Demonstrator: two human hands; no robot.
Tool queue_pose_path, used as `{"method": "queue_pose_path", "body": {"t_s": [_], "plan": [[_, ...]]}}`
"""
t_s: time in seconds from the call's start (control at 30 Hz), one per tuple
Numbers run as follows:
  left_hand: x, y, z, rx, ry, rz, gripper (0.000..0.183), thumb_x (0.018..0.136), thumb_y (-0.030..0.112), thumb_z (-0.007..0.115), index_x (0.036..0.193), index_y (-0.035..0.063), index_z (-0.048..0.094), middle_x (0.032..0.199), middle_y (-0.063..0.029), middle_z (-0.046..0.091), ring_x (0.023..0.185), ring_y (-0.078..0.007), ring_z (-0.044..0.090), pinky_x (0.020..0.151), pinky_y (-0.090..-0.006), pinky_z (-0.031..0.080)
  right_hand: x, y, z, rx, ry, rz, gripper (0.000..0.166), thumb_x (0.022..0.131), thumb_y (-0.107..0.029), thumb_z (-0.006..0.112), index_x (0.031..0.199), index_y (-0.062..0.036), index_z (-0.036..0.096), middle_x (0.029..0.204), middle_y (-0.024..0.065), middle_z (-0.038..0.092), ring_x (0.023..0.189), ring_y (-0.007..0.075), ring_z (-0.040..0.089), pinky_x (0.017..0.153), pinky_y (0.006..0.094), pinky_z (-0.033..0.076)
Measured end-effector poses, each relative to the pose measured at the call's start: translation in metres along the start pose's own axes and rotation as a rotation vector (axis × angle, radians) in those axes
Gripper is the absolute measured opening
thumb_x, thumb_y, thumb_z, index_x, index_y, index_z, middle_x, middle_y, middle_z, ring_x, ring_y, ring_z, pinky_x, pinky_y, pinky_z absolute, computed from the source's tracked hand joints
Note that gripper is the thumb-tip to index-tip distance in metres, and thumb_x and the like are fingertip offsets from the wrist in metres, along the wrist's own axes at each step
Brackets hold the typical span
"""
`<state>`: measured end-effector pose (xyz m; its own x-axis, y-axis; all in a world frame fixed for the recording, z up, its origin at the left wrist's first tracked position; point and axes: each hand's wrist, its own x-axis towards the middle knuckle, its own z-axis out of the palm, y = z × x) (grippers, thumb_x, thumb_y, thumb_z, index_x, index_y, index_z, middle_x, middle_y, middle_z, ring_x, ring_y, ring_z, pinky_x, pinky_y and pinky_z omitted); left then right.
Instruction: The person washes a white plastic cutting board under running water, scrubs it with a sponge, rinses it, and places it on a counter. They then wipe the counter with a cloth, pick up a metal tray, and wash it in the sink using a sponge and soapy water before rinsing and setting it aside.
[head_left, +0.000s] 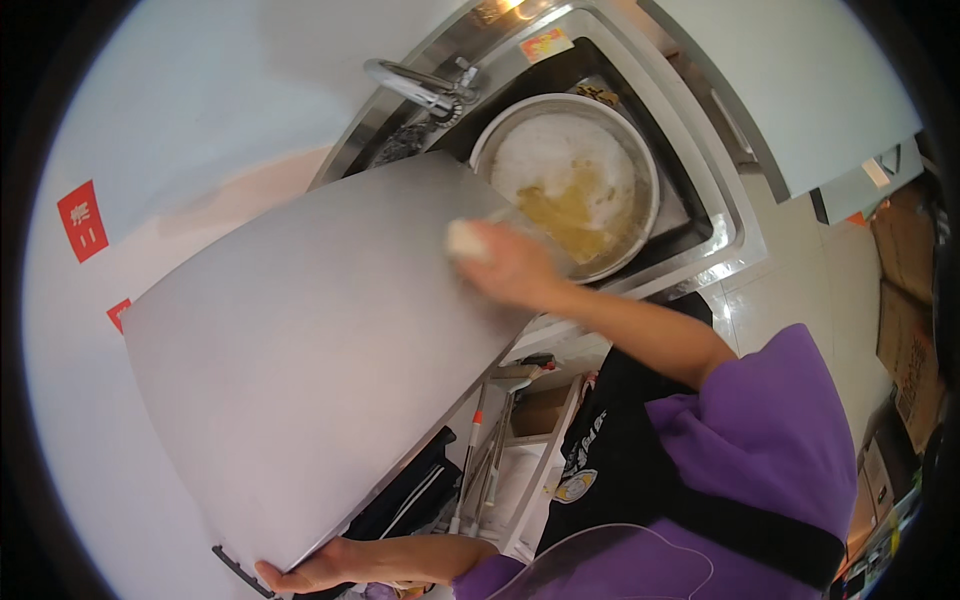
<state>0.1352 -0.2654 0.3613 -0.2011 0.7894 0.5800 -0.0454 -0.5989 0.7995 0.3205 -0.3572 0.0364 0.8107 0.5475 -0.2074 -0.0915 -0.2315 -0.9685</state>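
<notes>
A large, smooth metal panel (315, 315) slants from the sink towards the lower left. My left hand (311, 571) grips its lower edge near the bottom corner. Over the panel's upper end, my right hand (521, 266) is blurred and holds a pale sponge-like pad (466, 241) against or just above the surface. The panel's top corner reaches into the stainless steel sink (739, 255), beside a round metal basin (651, 195). White foam (555, 146) and yellowish liquid (581, 225) fill the basin. My right wrist passes in front of its near rim.
A chrome faucet (412, 84) stands at the sink's back edge. Long-handled cleaning tools (480, 457) lean below the panel by a white frame. A pale grey cabinet or counter panel (817, 90) is at upper right. Cardboard boxes (904, 337) stack along the right side.
</notes>
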Motion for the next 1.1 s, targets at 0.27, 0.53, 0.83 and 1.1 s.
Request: {"method": "queue_pose_path", "body": {"t_s": [0.27,0.53,0.83,1.1], "plan": [[0.001,-0.002,-0.011,0.001,-0.061,0.054,0.048,0.077,0.029,0.06,0.109,-0.0066,0.06,0.122,-0.0187,0.054,0.106,-0.0315,0.054,0.088,-0.0416,0.045,-0.074,-0.136,0.006,-0.013,-0.039,-0.467,0.046,0.082,-0.038,0.062,0.126,-0.025,0.055,0.109,0.0133,0.055,0.084,0.0312,0.057,0.064,0.0434,0.053],[0.015,-0.02,-0.037,-0.041,0.057,-0.067,0.049,0.077,0.034,0.063,0.11,-0.0023,0.061,0.121,-0.0155,0.056,0.108,-0.0297,0.054,0.089,-0.0419,0.044,-0.006,0.041,0.018,-0.316,0.073,-0.23,0.036,0.091,-0.037,0.049,0.12,-0.0192,0.057,0.12,0.0139,0.058,0.105,0.0346,0.059,0.085,0.0487,0.05],[0.038,-0.043,-0.077,-0.041,-0.031,-0.12,0.051,0.079,0.036,0.06,0.11,-0.0047,0.06,0.12,-0.0161,0.057,0.108,-0.0294,0.055,0.091,-0.0401,0.045,0.02,0.173,-0.041,-0.07,-0.378,0.645,0.05,0.092,-0.042,0.048,0.127,-0.006,0.054,0.12,0.0156,0.061,0.102,0.0295,0.061,0.085,0.0412,0.048],[0.065,-0.048,-0.116,-0.069,-0.107,-0.097,0.052,0.077,0.033,0.061,0.113,-0.0043,0.059,0.122,-0.0172,0.057,0.109,-0.0311,0.055,0.09,-0.0426,0.047,0.09,0.218,0.013,-0.04,-0.577,0.593,0.05,0.093,-0.041,0.043,0.125,-0.005,0.057,0.125,0.0143,0.058,0.112,0.0272,0.054,0.095,0.0378,0.04]]}}
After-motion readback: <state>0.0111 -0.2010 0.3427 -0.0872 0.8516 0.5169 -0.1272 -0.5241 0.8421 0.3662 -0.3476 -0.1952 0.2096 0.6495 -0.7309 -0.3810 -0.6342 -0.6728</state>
